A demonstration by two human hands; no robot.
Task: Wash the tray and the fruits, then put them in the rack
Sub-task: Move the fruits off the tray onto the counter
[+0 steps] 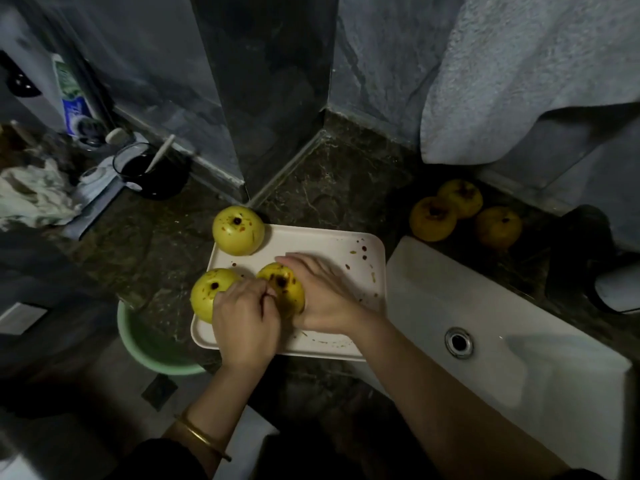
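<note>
A white tray [322, 242], speckled with dark spots and crumbs, lies on the dark stone counter left of the sink. Three dirty yellow fruits sit on it: one at the far left corner [238, 230], one at the near left [207, 292], one in the middle [282, 284]. My right hand [323, 297] cups the middle fruit from its right side. From the left, my left hand [246, 322] curls its fingers against the same fruit and covers part of the near left fruit. Three more yellow fruits [464, 213] lie on the counter behind the sink.
A white sink [502, 344] with a metal drain fills the right side. A green basin [152, 344] stands below the counter's left edge. A dark glass cup [145, 168], a tube and a crumpled cloth [34, 195] sit at the back left. A grey towel [519, 81] hangs at upper right.
</note>
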